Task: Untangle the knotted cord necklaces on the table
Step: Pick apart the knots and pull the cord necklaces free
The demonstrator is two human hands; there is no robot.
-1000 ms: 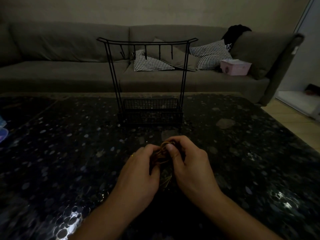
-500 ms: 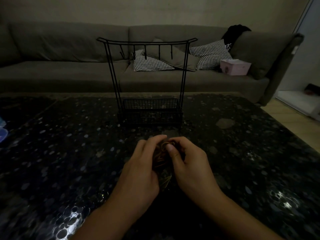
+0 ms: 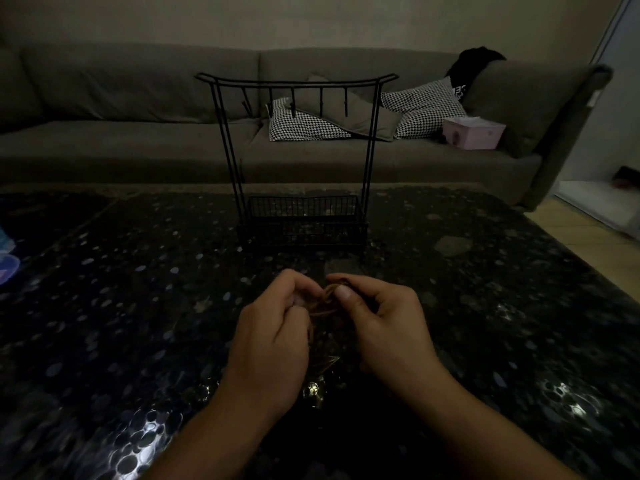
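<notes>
Head view: both hands' fingers pinch the cord tangle [image 3: 323, 303] near a wire rack [image 3: 301, 161].

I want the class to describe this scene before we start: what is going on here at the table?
A person is working a tangle of brown cord necklaces just above a dark speckled table. The left hand and the right hand both pinch the cords, which remain bunched in a knot. A black wire jewelry stand stands behind, its hooks bare.
</notes>
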